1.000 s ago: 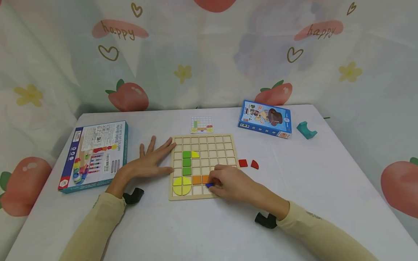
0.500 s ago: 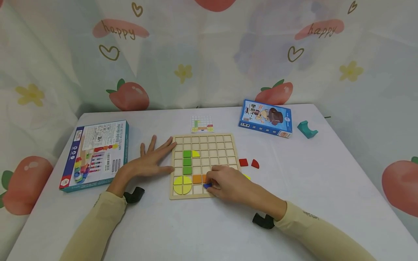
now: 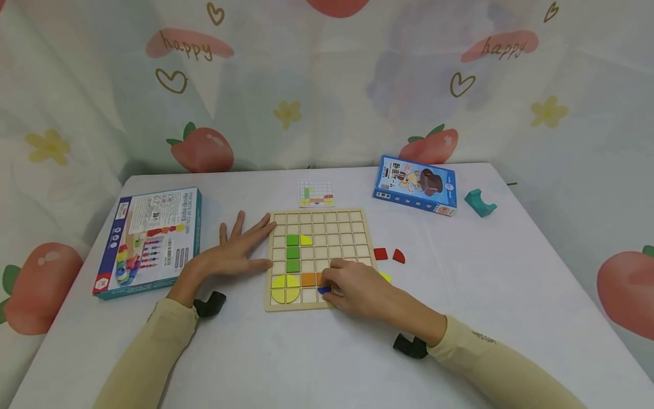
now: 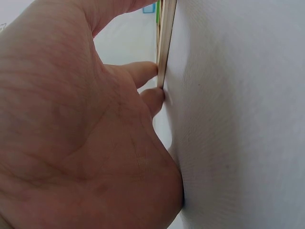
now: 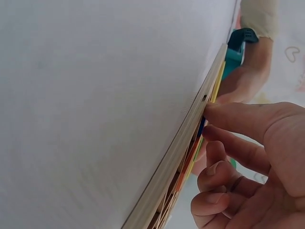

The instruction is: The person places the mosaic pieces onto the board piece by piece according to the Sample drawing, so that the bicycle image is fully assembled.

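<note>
A wooden grid board (image 3: 327, 224) lies flat, holding green squares (image 3: 293, 253), yellow pieces (image 3: 285, 288), a yellow quarter piece (image 3: 305, 240) and orange squares (image 3: 308, 279). The left hand (image 3: 228, 258) is spread, its thumb and a fingertip touching the board's left edge; the left wrist view shows its palm (image 4: 90, 129). With thumb and forefinger the right hand (image 3: 360, 287) pinches a blue piece (image 3: 324, 289) at the board's bottom row, below the orange squares. In the right wrist view the blue piece (image 5: 201, 126) is between those fingertips; the other fingers are curled.
Right of the board lie a red square (image 3: 380, 254), a red quarter piece (image 3: 399, 256) and a yellow piece (image 3: 385, 276) partly behind the right hand. A pattern card (image 3: 317, 193) is behind the board. Also there: a large box (image 3: 153, 241), a blue box (image 3: 416, 184) and a teal object (image 3: 479, 203).
The right hand has shifted slightly left with the blue piece, and a yellow piece behind its wrist has come into view. The left hand has stayed in place.
</note>
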Action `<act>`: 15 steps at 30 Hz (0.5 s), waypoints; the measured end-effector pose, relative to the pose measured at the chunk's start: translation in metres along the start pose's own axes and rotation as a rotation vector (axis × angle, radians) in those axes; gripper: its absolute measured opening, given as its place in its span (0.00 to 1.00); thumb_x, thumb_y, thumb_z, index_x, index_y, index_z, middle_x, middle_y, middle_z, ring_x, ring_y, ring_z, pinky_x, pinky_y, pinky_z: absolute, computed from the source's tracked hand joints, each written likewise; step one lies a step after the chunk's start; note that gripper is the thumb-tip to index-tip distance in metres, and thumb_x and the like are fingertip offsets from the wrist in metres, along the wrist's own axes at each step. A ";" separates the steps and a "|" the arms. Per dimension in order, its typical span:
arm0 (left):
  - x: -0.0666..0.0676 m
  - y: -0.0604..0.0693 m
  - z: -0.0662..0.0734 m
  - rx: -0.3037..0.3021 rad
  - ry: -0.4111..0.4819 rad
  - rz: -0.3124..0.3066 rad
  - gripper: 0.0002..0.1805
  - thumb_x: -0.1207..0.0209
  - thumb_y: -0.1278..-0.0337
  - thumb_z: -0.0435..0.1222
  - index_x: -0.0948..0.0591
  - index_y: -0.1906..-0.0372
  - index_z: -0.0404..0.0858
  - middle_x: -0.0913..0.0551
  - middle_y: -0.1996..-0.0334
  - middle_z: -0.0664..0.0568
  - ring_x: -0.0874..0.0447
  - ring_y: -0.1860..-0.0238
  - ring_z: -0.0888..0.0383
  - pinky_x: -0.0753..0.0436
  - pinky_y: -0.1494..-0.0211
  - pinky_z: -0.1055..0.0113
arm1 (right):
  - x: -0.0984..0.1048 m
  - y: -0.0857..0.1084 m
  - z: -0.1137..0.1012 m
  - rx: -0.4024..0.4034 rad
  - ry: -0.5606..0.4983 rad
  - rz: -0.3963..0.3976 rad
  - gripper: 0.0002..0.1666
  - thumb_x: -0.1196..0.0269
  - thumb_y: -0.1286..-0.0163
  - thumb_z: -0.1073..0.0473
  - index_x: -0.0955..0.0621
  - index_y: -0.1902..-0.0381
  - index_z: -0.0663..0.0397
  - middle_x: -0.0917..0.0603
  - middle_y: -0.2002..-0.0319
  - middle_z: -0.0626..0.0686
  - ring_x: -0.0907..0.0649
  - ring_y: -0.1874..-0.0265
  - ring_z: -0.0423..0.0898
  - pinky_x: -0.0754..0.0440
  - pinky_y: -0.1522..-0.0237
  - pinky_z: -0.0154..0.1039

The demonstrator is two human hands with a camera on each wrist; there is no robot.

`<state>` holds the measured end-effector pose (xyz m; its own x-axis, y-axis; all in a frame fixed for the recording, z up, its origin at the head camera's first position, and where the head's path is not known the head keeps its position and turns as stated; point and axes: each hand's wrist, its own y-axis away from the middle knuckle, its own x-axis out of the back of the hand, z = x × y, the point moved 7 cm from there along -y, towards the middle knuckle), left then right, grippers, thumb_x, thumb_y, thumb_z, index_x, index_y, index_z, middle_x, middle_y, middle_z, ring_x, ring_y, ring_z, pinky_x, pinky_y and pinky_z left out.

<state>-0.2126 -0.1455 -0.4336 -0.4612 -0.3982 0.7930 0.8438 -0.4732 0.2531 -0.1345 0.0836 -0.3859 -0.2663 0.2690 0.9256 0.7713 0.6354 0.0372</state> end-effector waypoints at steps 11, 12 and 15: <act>0.000 0.002 -0.001 -0.002 -0.007 -0.010 0.51 0.38 0.33 0.54 0.50 0.12 0.53 0.62 0.10 0.53 0.89 0.16 0.33 0.85 0.25 0.23 | -0.001 0.002 -0.001 -0.008 0.008 0.000 0.09 0.25 0.33 0.57 0.10 0.56 0.48 0.15 0.61 0.46 0.21 0.68 0.38 0.20 0.65 0.27; 0.000 0.002 -0.001 -0.001 -0.008 -0.011 0.51 0.38 0.33 0.55 0.51 0.12 0.53 0.62 0.10 0.53 0.89 0.16 0.33 0.85 0.24 0.23 | -0.001 0.003 -0.001 -0.009 0.006 0.000 0.09 0.25 0.33 0.56 0.10 0.56 0.48 0.15 0.61 0.46 0.22 0.69 0.38 0.20 0.65 0.27; -0.001 0.001 0.000 -0.001 -0.006 -0.014 0.51 0.38 0.33 0.55 0.51 0.12 0.53 0.62 0.10 0.53 0.89 0.15 0.34 0.86 0.24 0.24 | 0.001 0.004 0.000 -0.018 -0.004 0.002 0.08 0.25 0.33 0.56 0.11 0.56 0.47 0.15 0.61 0.46 0.22 0.70 0.37 0.21 0.66 0.27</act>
<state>-0.2114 -0.1457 -0.4337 -0.4709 -0.3866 0.7930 0.8372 -0.4793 0.2635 -0.1314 0.0868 -0.3848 -0.2667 0.2729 0.9243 0.7818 0.6221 0.0419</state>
